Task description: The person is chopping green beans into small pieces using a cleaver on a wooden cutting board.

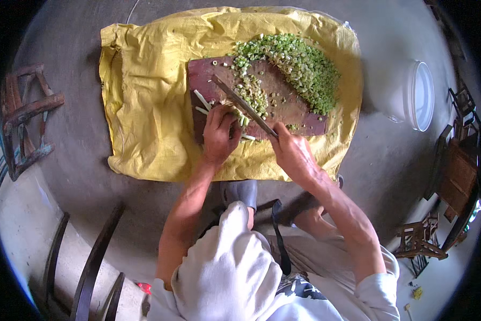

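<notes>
My right hand [292, 150] grips the handle of a kitchen knife [246, 106], whose blade slants up and left over the wooden cutting board [304, 122]. Close against the blade's left side, my left hand [220, 134] presses on a bunch of pale green stalks [243, 119] that look like scallions. Its curled fingers partly hide the bunch. A few white stalk ends [202, 100] stick out to the left. Small cut rounds [253, 94] lie along the blade's other side. A large heap of chopped green pieces [300, 66] covers the board's upper right and spills beyond its edge.
Under the board, a yellow woven sack [152, 100] lies spread on the concrete floor [74, 140]. A white plastic bucket [400, 92] is to the right. A wooden stool [28, 116] stands at left; more wooden furniture [459, 172] lines the right rim.
</notes>
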`<state>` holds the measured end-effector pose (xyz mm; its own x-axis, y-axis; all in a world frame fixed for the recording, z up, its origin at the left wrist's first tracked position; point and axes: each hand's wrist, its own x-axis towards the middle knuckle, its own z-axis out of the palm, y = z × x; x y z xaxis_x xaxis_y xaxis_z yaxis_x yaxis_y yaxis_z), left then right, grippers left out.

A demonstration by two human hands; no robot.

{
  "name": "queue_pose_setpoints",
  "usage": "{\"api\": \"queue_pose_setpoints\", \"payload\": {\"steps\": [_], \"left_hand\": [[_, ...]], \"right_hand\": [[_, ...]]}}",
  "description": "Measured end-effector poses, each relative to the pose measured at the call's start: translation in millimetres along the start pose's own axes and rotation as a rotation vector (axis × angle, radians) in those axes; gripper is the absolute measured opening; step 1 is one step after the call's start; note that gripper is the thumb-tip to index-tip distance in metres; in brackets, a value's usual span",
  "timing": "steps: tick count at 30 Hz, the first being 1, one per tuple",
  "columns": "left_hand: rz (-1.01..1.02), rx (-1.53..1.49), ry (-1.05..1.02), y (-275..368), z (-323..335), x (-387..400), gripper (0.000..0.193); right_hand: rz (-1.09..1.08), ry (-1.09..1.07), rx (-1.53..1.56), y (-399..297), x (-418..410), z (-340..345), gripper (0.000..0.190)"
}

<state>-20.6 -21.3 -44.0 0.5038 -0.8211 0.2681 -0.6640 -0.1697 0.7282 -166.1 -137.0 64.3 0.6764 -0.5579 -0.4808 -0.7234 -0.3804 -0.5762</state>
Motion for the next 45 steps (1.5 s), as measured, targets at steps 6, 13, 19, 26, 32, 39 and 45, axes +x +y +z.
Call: {"api": "queue_pose_setpoints", "payload": {"steps": [6,13,19,26,32,39,45], "left_hand": [[0.099,0.043,-0.029,-2,-1,0,0.020],[0.054,0.031,0.010,1,2,-5,0.018],[0.075,0.025,0.007,6,-2,3,0.018],[0.073,0.009,-0.014,0,5,1,0.018],[0.091,0.066,-0.026,-4,-9,-6,0.017],[0.087,0.030,-0.038,-1,5,-2,0.018],[0.064,0.037,-0.013,-6,-2,-7,0.015]], "right_hand": [[-0.088,-0.060,-0.180,11,9,22,0.020],[-0.056,-0.061,-0.076,11,12,14,0.018],[0.103,-0.172,-0.101,9,1,11,0.020],[-0.036,0.029,-0.062,19,11,24,0.019],[0.017,-0.122,-0.067,3,-8,11,0.020],[-0.092,0.006,-0.113,9,19,26,0.020],[0.001,-0.091,-0.080,0,-6,4,0.021]]}}
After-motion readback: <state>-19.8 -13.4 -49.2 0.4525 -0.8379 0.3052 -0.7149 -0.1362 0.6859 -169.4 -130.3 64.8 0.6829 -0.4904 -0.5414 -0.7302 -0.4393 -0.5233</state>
